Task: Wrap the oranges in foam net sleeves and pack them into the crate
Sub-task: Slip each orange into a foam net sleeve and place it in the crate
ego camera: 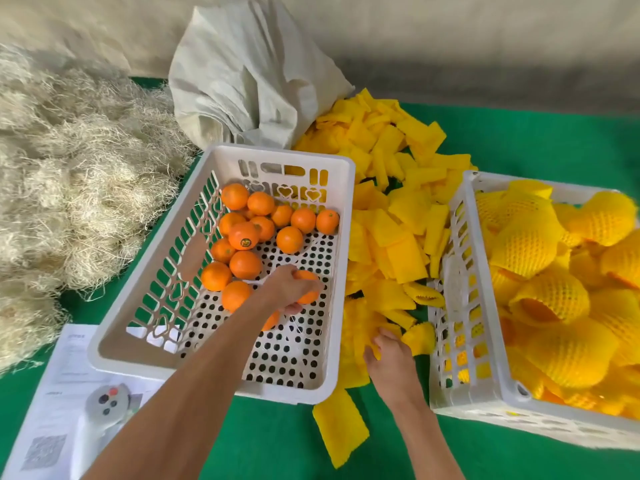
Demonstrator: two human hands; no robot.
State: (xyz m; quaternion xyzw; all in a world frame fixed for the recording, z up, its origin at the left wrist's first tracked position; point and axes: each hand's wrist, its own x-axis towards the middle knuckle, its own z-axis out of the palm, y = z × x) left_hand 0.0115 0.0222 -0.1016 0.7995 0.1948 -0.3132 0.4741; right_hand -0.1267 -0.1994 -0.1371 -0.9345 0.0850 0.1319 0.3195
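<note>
Both forearms reach in from six o'clock: left hand fingers grip a round orange over the white perforated basket's bare floor; right hand fingers pinch a flat yellow foam sleeve beside the three-o'clock white slotted crate.

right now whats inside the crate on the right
The right crate holds oranges already wrapped in yellow foam net sleeves, piled high. What lies beneath the top layer, and the crate floor, is covered.

Looks like a fruit-packing workspace: white plastic crates of oranges, heaped yellow foam net sleeves, straw-like packing fibre, a woven sack, green surface.
</note>
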